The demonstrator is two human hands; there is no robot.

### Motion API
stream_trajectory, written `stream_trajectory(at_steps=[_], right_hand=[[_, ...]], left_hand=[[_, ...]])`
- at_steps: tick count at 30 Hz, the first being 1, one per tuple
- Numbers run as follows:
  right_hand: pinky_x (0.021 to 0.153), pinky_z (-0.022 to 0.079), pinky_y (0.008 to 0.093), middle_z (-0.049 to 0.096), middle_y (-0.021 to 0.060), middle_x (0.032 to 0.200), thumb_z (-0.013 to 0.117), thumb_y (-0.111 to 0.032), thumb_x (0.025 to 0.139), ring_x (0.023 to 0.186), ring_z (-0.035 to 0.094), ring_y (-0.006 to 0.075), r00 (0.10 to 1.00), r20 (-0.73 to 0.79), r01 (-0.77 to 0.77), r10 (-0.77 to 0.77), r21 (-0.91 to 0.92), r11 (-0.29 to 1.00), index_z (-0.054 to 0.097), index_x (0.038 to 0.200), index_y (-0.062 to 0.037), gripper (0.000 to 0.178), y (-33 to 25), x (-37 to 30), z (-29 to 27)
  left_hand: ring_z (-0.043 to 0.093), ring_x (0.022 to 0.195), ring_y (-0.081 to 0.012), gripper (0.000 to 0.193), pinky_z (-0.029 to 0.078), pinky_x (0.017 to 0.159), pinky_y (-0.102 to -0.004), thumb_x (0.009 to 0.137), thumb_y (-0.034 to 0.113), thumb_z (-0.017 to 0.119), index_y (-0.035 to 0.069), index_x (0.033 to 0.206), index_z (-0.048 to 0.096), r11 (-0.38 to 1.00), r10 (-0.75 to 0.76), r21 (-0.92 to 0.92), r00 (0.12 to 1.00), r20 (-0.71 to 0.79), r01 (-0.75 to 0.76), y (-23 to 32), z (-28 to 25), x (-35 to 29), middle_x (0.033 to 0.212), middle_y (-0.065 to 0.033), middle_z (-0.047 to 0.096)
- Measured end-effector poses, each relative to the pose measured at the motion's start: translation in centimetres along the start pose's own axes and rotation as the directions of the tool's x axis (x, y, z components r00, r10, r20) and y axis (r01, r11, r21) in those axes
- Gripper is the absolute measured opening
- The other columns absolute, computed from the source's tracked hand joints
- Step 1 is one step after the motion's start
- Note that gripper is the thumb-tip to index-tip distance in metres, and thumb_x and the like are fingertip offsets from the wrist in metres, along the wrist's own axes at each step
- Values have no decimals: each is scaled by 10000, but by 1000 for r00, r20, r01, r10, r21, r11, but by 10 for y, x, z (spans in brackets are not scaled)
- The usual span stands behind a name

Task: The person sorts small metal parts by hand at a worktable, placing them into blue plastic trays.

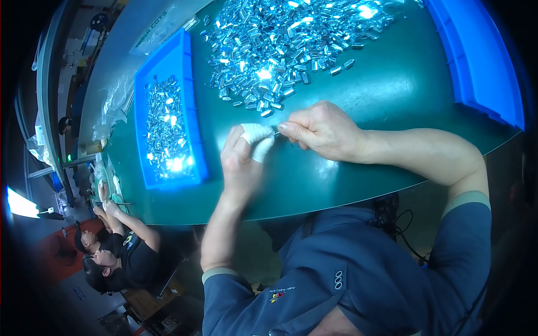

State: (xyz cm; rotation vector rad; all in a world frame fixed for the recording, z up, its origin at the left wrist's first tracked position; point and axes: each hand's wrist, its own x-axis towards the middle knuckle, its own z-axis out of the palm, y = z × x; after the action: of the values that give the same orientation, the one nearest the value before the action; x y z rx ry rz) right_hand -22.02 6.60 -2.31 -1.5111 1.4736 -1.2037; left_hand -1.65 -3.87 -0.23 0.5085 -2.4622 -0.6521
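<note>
My left hand (238, 162) is closed in a pinch, with white coverings (256, 133) on its thumb and a finger. A small shiny metal piece (276, 133) shows at its fingertips, mostly hidden by them. Meeting it from the right, my right hand (328, 131) is also closed, thumb pressed against curled fingers. What it pinches is too small to make out. Just beyond both hands spreads a large heap of small silver metal pieces (291, 50) on the green table (370, 185).
To the left stands a blue tray (197, 123) holding many similar metal pieces (165, 129). Another blue tray (476, 56) is at the far right. See-through plastic bags (115, 106) lie beyond the left tray. Two people (120, 255) work at lower left.
</note>
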Motion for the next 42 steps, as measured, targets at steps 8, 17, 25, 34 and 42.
stream_trajectory(at_steps=[8, 17, 25, 34, 42], right_hand=[[548, 483, 293, 651, 36, 644, 540, -373, 1106, 600, 635, 103, 982, 47, -188, 182, 283, 941, 683, 787, -26, 492, -6, -2, -13], [531, 464, 269, 650, 37, 651, 557, -348, 1104, 584, 602, 89, 994, 17, -106, 106, 253, 962, 674, 790, -27, 464, -8, -1, -7], [524, 443, 270, 649, 22, 647, 577, -310, 1099, 572, 571, 75, 985, 49, -175, 168, 248, 953, 683, 814, -29, 414, -5, -2, -7], [565, 494, 357, 676, 80, 648, 611, -308, 1061, 592, 666, 167, 991, 25, -136, 134, 196, 971, 680, 789, -26, 397, -8, 0, -6], [576, 498, 328, 676, 70, 661, 606, -256, 1068, 602, 660, 152, 1000, 9, -6, 5, 56, 998, 683, 819, -25, 348, 0, -1, -3]], left_hand=[[686, 961, -320, 133, 542, 853, -428, 916, 37, 746, 59, 1046, 724, 936, 2, 344, 980, -197, 67, -32, -57, -4, 1021, -126, 729], [653, 951, -344, 342, 531, 836, -450, 907, 94, 770, 95, 1246, 725, 913, -82, 396, 995, -63, 100, -46, -37, 22, 1010, -144, 675], [643, 1003, -350, 287, 534, 854, -425, 810, 48, 835, 42, 1077, 730, 950, -127, 289, 992, 8, 119, -35, -17, 11, 1078, -148, 671], [655, 1092, -341, 349, 551, 926, -399, 784, -22, 829, 19, 1115, 727, 955, -140, 272, 988, 64, 118, -27, -38, -12, 1174, -147, 688], [617, 909, -302, 305, 518, 807, -392, 807, -3, 831, 25, 1093, 729, 917, -248, 312, 968, -48, 251, -16, -34, -13, 1066, -122, 667]])
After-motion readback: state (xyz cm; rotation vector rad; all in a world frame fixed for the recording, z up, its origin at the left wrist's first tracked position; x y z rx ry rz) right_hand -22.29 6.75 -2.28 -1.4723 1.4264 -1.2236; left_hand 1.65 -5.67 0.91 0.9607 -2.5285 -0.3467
